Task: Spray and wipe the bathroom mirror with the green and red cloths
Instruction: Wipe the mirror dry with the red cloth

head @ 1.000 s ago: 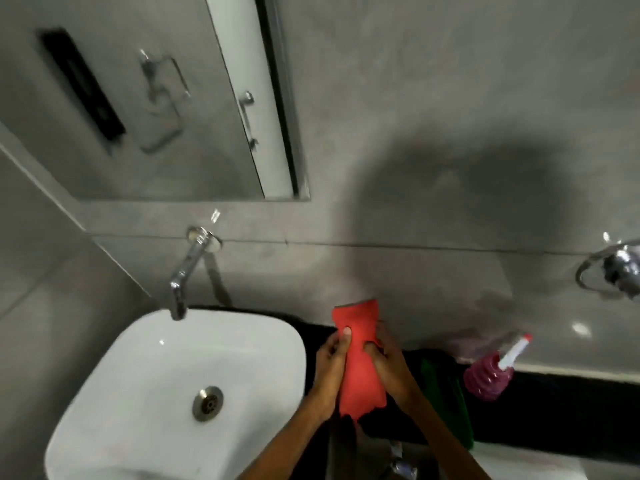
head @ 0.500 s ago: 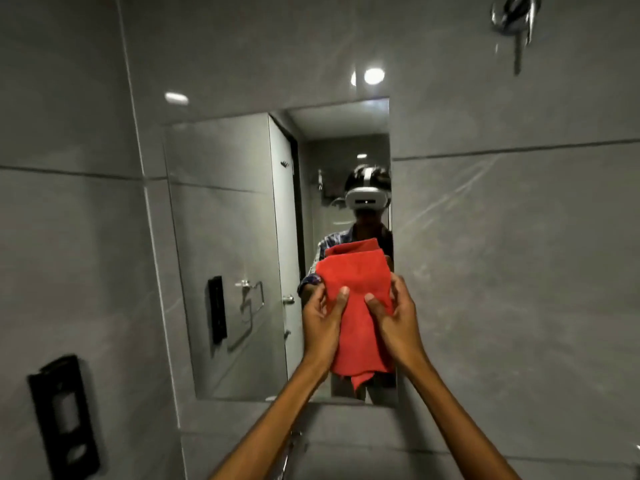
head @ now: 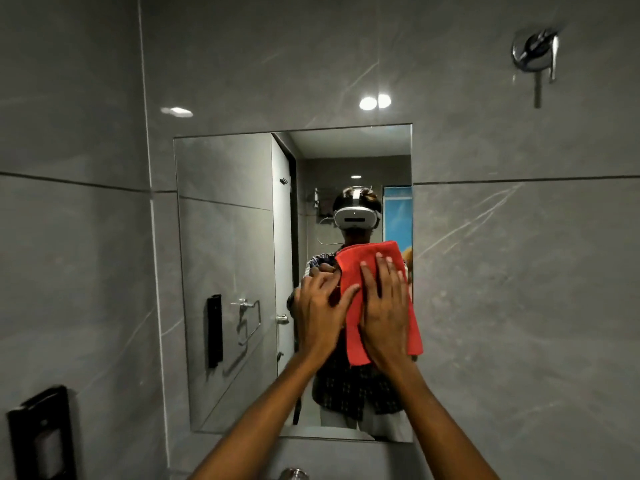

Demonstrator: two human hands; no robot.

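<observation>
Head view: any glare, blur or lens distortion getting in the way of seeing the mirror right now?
Head view: two ceiling-light glints sit on the wall tile above the mirror, not on the glass; the left hand is motion-blurred, while the right hand flat on the red cloth is sharper; wide-angle bending curves the tile lines; overall dim.

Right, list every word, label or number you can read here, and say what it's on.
None can be read.
Red cloth: no label showing.
Black wall dispenser: no print that I can make out.
Blue poster reflected in the mirror: too blurred to read.
</observation>
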